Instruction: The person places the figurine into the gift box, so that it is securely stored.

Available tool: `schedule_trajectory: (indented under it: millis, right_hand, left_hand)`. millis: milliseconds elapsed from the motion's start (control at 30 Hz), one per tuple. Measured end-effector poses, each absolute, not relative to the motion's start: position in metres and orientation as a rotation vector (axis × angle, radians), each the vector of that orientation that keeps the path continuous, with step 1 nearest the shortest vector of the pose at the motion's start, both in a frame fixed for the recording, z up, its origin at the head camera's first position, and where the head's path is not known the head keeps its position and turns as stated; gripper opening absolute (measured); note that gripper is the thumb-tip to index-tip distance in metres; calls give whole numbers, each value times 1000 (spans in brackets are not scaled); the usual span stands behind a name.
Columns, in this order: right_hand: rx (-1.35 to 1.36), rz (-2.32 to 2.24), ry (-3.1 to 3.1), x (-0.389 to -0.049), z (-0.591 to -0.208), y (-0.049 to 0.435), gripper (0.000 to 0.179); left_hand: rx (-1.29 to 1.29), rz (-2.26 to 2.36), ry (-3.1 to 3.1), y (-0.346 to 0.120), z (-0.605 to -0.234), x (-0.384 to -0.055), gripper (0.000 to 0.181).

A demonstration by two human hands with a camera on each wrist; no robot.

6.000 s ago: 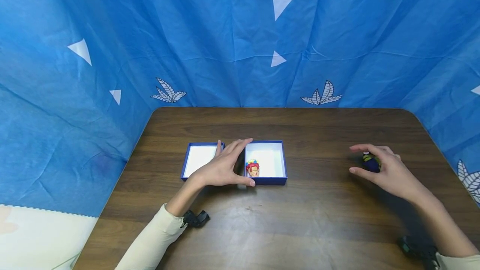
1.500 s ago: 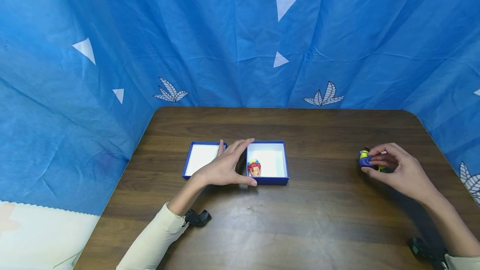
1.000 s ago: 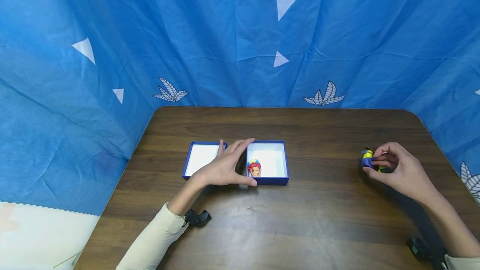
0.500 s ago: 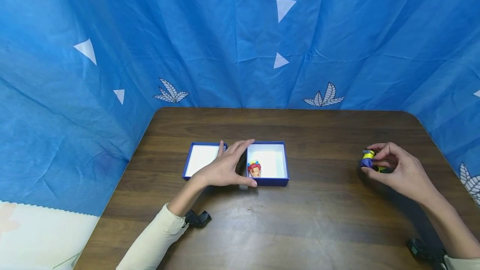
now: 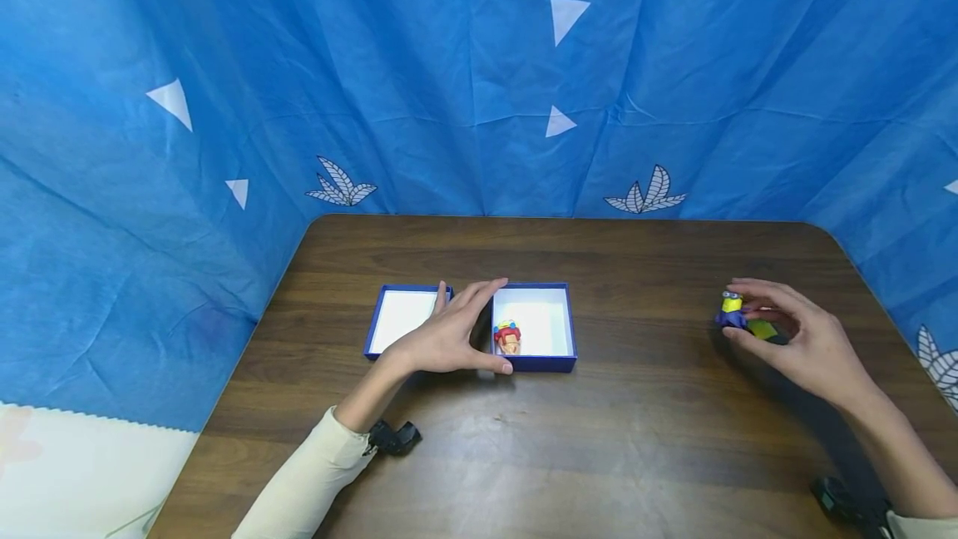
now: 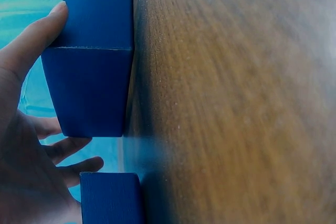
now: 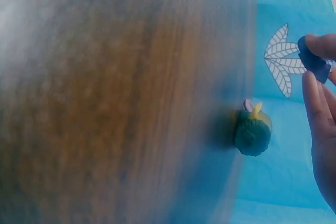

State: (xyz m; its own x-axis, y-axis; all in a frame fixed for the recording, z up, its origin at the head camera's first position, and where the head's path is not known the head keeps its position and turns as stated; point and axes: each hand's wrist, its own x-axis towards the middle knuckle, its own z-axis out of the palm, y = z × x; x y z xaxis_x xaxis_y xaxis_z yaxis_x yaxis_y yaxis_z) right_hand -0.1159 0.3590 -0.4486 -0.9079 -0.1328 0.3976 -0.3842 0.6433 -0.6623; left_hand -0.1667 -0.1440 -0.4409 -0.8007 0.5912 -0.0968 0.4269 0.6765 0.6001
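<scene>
Against a blue cloth (image 5: 479,65) with white triangles and leaf prints, over a brown table (image 5: 629,439). At the pick-up step, by judgement. Pinching the yellow toy (image 5: 731,311) between thumb and fingertips of the right hand (image 5: 812,348); off the wood, by the right wrist view. Bracing the box (image 5: 540,364) with the left hand (image 5: 441,343), grasping at one end: thumb on the near wall, a fingertip at the far corner; no telling how hard. For the next move, likely needing a firm pinch, clear of the green toy (image 7: 253,136) just below the right fingers, plus a steady left hold. Counted: three toys (one at the right fingertips, one below them, one red toy (image 5: 507,338) inside the box, just beyond the left thumb); one box; one lid (image 5: 397,314), white side up, left of the left fingers, partly covered by them.
</scene>
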Motion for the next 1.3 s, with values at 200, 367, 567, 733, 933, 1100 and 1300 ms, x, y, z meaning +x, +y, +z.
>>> schedule_trajectory:
  millis: [200, 367, 567, 733, 933, 1100, 1300]
  right_hand:
    - [435, 1180, -2515, -116, -446, 357, 73]
    - [428, 1192, -2508, -116, -445, 357, 73]
    - [423, 1203, -2511, -117, -444, 357, 71]
    - [432, 1209, -2527, -118, -442, 359, 70]
    - [433, 1205, -2542, -119, -443, 358, 70]
    - [438, 1208, -2544, -120, -443, 353, 69]
    - [438, 1209, -2562, -122, -441, 348, 67]
  left_hand:
    - [804, 828, 2605, -144, -442, -166, 124]
    - [803, 826, 2605, -145, -442, -167, 124]
    - [802, 821, 2604, -145, -441, -166, 124]
    - [797, 814, 2608, -146, -442, -167, 124]
    - [808, 816, 2614, -144, -443, -168, 125]
    - [817, 819, 2619, -144, -441, -168, 124]
    - [816, 820, 2615, -144, -441, -167, 124]
